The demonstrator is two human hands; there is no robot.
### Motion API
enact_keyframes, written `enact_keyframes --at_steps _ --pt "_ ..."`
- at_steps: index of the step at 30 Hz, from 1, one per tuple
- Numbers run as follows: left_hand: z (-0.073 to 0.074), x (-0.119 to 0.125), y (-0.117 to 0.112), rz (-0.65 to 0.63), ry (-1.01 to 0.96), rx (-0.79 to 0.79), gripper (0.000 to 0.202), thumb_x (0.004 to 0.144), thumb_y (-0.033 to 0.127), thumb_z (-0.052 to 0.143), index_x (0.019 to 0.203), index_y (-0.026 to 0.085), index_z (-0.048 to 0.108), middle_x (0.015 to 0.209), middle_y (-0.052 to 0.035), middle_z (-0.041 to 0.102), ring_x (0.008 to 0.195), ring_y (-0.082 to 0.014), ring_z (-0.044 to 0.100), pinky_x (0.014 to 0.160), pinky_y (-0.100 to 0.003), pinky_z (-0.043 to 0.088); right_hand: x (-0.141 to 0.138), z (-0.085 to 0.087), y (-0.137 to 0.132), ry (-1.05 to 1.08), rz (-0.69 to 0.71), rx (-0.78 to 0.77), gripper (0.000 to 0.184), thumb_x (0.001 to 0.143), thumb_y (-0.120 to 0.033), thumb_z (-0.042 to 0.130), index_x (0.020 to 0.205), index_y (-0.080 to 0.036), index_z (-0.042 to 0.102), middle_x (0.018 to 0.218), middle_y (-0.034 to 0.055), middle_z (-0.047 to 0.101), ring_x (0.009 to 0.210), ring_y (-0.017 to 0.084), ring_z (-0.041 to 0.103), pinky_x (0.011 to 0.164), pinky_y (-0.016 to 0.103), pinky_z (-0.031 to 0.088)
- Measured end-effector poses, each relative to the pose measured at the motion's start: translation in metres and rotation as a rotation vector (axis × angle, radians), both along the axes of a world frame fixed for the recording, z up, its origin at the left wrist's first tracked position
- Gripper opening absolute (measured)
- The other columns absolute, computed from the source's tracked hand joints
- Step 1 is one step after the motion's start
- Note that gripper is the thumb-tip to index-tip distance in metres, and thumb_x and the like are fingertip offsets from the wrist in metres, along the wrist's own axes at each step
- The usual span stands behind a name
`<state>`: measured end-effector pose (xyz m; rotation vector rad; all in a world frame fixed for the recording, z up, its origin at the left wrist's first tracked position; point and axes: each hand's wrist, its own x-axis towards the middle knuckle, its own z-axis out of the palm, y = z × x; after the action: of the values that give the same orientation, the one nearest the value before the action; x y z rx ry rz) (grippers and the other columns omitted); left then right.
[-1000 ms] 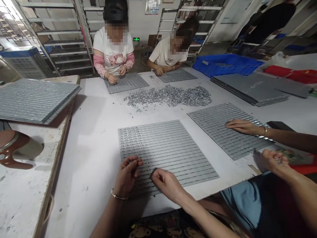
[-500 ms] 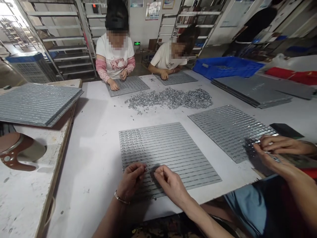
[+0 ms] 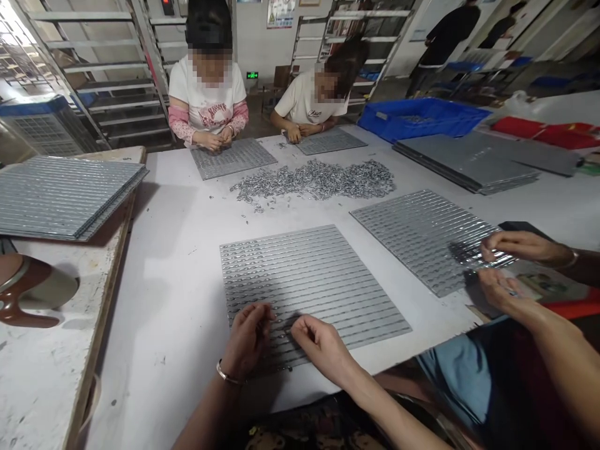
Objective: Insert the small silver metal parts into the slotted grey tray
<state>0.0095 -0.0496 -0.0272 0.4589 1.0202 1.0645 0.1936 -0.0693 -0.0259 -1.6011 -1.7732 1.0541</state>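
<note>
Grey, ridged rectangular panel (image 3: 344,284) lies flat near the white tabletop's (image 3: 164,294) near edge. Left hand (image 3: 248,334), at the panel's left edge: fingers curled; contents cannot be told. Right hand (image 3: 323,347): thumb and forefinger close together over the ridges; any clamped piece indiscernible. Advisable: steady wrists, fingertips low, movement along one row, neighbouring rows undisturbed.

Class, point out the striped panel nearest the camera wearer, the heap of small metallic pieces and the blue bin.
Striped panel (image 3: 323,281), head view: its top face, near the middle.
Heap of small metallic pieces (image 3: 323,180), head view: its middle.
Blue bin (image 3: 398,129), head view: its near outer wall.
</note>
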Motion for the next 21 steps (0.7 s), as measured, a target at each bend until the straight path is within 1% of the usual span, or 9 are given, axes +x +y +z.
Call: enact_keyframes --at_steps 2,4,6,10,13,14,16,19,21 --pt "0.005 -0.007 0.004 0.093 -0.01 -0.01 0.042 0.07 0.045 0.082 0.094 0.014 0.069 0.078 -0.0026 0.066 0.051 -0.0064 0.043 0.039 -0.018 0.021 -0.001 -0.006 -0.003 -0.081 0.067 -0.05 0.025 0.092 -0.03 0.05 0.07 -0.021 0.057 0.063 -0.002 0.059 0.06 0.014 0.052 0.058 0.025 0.035" --pt "0.009 -0.011 0.005 0.112 -0.004 -0.008 0.045 0.07 0.045 0.082 0.098 0.014 0.067 0.076 -0.0019 0.066 0.05 -0.0063 0.043 0.038 -0.017 0.021 -0.005 -0.013 -0.007 -0.18 0.112 -0.058 0.022 0.09 -0.024 0.049 0.07 -0.021 0.057 0.065 -0.0011 0.062 0.062 0.014 0.055 0.06 0.026 0.035" --pt "0.01 -0.013 0.006 0.111 0.018 0.0 0.047 0.069 0.048 0.083 0.097 0.016 0.063 0.073 -0.0003 0.065 0.048 -0.0057 0.042 0.038 -0.016 0.022 -0.01 -0.019 -0.009 -0.28 0.121 -0.045 0.021 0.09 -0.02 0.047 0.072 -0.021 0.058 0.067 0.0004 0.064 0.064 0.016 0.058 0.062 0.027 0.035" --pt "0.007 -0.011 0.004 0.08 0.046 0.036 0.049 0.072 0.057 0.083 0.084 0.019 0.055 0.073 0.0004 0.067 0.045 -0.0043 0.04 0.038 -0.015 0.023 -0.014 -0.023 -0.008 -0.4 0.083 -0.039 0.016 0.09 -0.018 0.048 0.076 -0.021 0.055 0.07 0.0024 0.065 0.067 0.018 0.061 0.063 0.027 0.035" --pt "0.002 -0.011 0.003 0.015 0.047 0.051 0.049 0.07 0.057 0.085 0.078 0.017 0.058 0.063 0.0035 0.059 0.044 -0.0033 0.036 0.04 -0.016 0.021 -0.009 -0.016 -0.007 -0.309 0.046 -0.049 0.007 0.088 -0.022 0.055 0.081 -0.022 0.053 0.063 -0.0025 0.058 0.059 0.016 0.057 0.059 0.026 0.035" --pt "0.001 -0.01 0.003 -0.016 0.047 0.052 0.048 0.069 0.056 0.087 0.077 0.016 0.061 0.058 0.005 0.054 0.044 -0.0034 0.035 0.041 -0.017 0.02 -0.007 -0.011 -0.006 -0.245 0.03 -0.038 0.008 0.089 -0.026 0.056 0.082 -0.023 0.053 0.061 -0.004 0.056 0.057 0.016 0.055 0.058 0.025 0.036" --pt "-0.001 -0.008 0.001 -0.092 0.039 0.061 0.047 0.067 0.055 0.088 0.077 0.014 0.068 0.053 0.0063 0.047 0.045 -0.0039 0.033 0.043 -0.018 0.019 -0.004 0.001 -0.005 -0.117 -0.005 0.012 0.016 0.092 -0.035 0.054 0.082 -0.023 0.054 0.061 -0.0042 0.054 0.057 0.015 0.054 0.058 0.025 0.038" --pt "-0.001 -0.003 -0.002 -0.236 -0.007 0.091 0.047 0.068 0.053 0.089 0.084 0.012 0.074 0.051 0.0049 0.048 0.048 -0.0057 0.034 0.047 -0.021 0.02 -0.003 0.015 -0.005 0.004 -0.034 0.112 0.024 0.095 -0.042 0.051 0.085 -0.022 0.061 0.067 -0.0008 0.06 0.062 0.016 0.055 0.061 0.026 0.043" --pt "-0.001 0.001 -0.004 -0.283 -0.043 0.111 0.045 0.068 0.051 0.089 0.084 0.013 0.073 0.051 0.0045 0.049 0.048 -0.0063 0.034 0.047 -0.021 0.019 -0.005 0.018 -0.005 0.05 -0.037 0.138 0.024 0.094 -0.042 0.052 0.089 -0.022 0.064 0.069 0.0007 0.062 0.064 0.016 0.056 0.062 0.027 0.044"
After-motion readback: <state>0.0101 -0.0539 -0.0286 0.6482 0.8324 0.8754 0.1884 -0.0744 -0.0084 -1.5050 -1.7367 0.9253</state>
